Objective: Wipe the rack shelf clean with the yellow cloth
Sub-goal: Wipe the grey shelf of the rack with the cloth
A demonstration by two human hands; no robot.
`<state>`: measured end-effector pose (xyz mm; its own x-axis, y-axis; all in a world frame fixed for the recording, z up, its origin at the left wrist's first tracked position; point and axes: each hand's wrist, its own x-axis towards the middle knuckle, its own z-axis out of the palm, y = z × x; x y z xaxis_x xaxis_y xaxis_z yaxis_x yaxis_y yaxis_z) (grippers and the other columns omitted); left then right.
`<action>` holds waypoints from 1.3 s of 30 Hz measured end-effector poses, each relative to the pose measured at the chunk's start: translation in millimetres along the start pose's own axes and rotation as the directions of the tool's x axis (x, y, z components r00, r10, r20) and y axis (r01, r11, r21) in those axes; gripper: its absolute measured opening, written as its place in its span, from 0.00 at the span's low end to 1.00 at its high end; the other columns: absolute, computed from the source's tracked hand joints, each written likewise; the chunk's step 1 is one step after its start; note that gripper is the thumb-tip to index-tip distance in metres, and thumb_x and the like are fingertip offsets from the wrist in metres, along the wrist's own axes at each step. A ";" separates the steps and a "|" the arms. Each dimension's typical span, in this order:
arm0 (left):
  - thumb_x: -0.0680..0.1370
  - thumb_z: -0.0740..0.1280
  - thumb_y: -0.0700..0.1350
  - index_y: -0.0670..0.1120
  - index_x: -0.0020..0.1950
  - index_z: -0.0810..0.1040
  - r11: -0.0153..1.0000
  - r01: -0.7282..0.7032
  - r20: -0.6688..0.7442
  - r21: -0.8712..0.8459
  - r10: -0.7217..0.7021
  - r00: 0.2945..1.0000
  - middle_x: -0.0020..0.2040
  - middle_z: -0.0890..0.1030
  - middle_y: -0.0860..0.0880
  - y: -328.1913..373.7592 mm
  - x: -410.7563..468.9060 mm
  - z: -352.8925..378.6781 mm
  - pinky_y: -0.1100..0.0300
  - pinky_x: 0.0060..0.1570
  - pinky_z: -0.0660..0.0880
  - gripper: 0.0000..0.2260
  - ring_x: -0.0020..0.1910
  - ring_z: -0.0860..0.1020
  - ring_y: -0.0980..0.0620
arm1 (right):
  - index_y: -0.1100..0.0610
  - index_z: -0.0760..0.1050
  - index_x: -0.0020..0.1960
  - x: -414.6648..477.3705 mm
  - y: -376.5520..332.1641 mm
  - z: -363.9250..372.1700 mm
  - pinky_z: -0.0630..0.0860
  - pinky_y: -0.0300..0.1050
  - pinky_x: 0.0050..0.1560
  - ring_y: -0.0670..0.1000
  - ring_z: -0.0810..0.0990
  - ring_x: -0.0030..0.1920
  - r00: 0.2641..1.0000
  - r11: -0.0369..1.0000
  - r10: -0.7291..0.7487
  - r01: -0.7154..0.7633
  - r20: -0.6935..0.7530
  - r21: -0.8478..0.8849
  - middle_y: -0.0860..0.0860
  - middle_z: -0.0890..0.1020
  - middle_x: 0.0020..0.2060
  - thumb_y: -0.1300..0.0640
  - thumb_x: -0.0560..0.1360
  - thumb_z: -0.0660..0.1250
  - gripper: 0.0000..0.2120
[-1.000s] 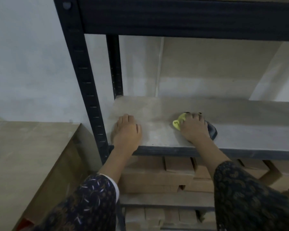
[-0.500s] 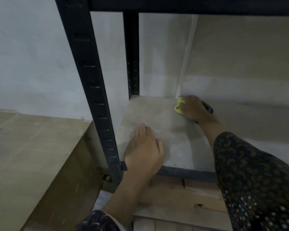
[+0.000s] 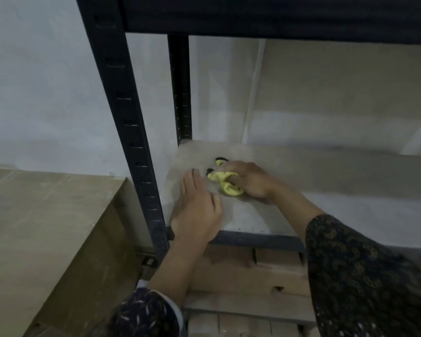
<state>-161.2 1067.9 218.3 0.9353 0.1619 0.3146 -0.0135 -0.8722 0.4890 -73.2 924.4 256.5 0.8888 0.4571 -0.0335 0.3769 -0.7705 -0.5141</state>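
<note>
While your left hand (image 3: 197,210) stayed flat on the shelf (image 3: 253,215), fingers straight, just right of the front post (image 3: 131,132), your right hand (image 3: 249,181) came forward from the wall. Half a second before, it was rubbing deep at the back, well beyond the post. At this moment it sat just past the left fingertips, fingers curled tight round the bunched cloth (image 3: 225,183). The cloth lay pressed on the shelf, right of the post and about midway back, with a dark edge poking out on the post side.

By my judgement, the back strip at this end had had its pass, and the stroke was drawing dust toward the post end. The long run of shelf away from the post still wanted wiping.

Boxes (image 3: 253,271) were stacked below and right of the post, under the shelf. A wooden board (image 3: 46,227) stood left of it. Your own left hand lay nearest in the cloth's path and would need lifting. Behind the front post, the back post (image 3: 180,93) and the wall (image 3: 326,93) closed off the corner.
</note>
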 end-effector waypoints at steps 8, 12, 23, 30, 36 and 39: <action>0.80 0.53 0.43 0.39 0.75 0.53 0.997 -0.057 -0.055 -0.055 0.054 0.997 0.75 0.57 0.41 -0.3 -5.1 -4.3 0.50 0.70 0.60 0.25 0.73 0.56 0.44 | 0.47 0.82 0.55 -87.7 -9.9 15.8 0.69 0.52 0.68 0.48 0.75 0.63 0.997 0.967 -0.068 0.060 0.025 0.247 0.47 0.78 0.63 0.62 0.74 0.62 0.17; 0.80 0.53 0.42 0.39 0.74 0.55 0.995 -0.082 -0.033 -0.061 0.080 0.996 0.73 0.59 0.41 -0.6 -7.0 -8.0 0.51 0.70 0.61 0.22 0.72 0.58 0.45 | 0.48 0.84 0.49 -138.2 -20.9 15.6 0.71 0.46 0.67 0.44 0.75 0.64 0.995 0.945 -0.082 0.057 0.064 0.323 0.48 0.81 0.60 0.62 0.73 0.60 0.16; 0.73 0.64 0.39 0.38 0.60 0.72 0.959 -0.283 -0.514 -0.001 0.243 0.823 0.58 0.73 0.39 -24.3 -88.4 -31.5 0.59 0.61 0.64 0.15 0.57 0.68 0.46 | 0.63 0.74 0.63 -138.4 12.7 8.2 0.67 0.48 0.56 0.61 0.75 0.60 0.788 0.906 0.400 -0.418 -0.469 0.070 0.59 0.78 0.59 0.59 0.79 0.59 0.15; 0.70 0.73 0.46 0.37 0.67 0.63 0.908 -0.111 -0.586 -0.403 -0.163 0.794 0.63 0.68 0.40 -29.7 -50.5 -58.7 0.59 0.60 0.69 0.31 0.60 0.69 0.47 | 0.62 0.73 0.65 -125.3 -5.9 44.3 0.67 0.50 0.63 0.61 0.71 0.64 0.921 0.971 0.122 -0.187 -0.371 -0.147 0.59 0.76 0.62 0.55 0.79 0.57 0.18; 0.79 0.61 0.42 0.41 0.62 0.64 0.859 -0.108 -0.415 -0.501 -0.129 0.901 0.49 0.75 0.43 -39.3 -22.8 -51.3 0.65 0.38 0.74 0.13 0.42 0.75 0.51 | 0.63 0.71 0.62 -84.6 -8.3 39.6 0.67 0.52 0.63 0.61 0.70 0.63 0.858 0.852 0.310 -0.442 -0.409 -0.281 0.60 0.74 0.62 0.55 0.78 0.59 0.16; 0.79 0.58 0.44 0.41 0.60 0.63 0.882 -0.149 -0.436 -0.447 -0.070 0.897 0.45 0.71 0.45 -46.2 -19.7 -45.3 0.72 0.31 0.69 0.12 0.36 0.70 0.55 | 0.65 0.68 0.66 -52.4 -7.6 30.7 0.65 0.54 0.67 0.63 0.68 0.66 0.847 0.810 0.372 -0.496 -0.379 -0.313 0.62 0.70 0.66 0.52 0.79 0.58 0.21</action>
<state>-195.0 1125.9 226.4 0.6857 0.4078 0.6030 -0.3090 -0.5869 0.7484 -130.6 920.0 235.9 0.9921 -0.0678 0.1053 -0.0537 -0.9898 -0.1320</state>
